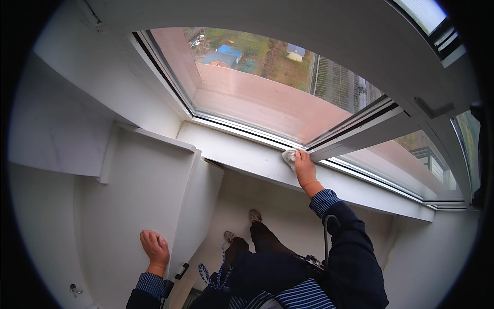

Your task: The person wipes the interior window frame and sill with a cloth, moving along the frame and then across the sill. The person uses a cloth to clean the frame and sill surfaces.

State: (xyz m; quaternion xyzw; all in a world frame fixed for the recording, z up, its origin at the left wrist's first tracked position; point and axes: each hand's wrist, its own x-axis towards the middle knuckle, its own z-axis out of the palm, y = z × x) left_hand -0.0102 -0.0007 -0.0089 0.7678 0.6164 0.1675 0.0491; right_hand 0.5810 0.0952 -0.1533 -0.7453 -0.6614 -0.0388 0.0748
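My right hand (304, 167) is closed around a crumpled whitish cloth (289, 157). It presses the cloth against the white windowsill (236, 148), right by the lower window frame where two panes meet. The right arm reaches forward, with a striped cuff showing below a dark sleeve. My left hand (155, 251) rests on the white cabinet top (139, 190) at the left, its fingers curled in and nothing visible in them. Past the sill stands the large window (267, 118), its glass looking out on a pink outer ledge.
A window handle (433, 107) sticks out from the frame at the right. Beside the cabinet a door panel (198, 201) stands next to my legs, with a black handle (181, 271) near its lower end. My shoes (254, 215) are on the pale floor. A small metal fitting (75, 290) is at lower left.
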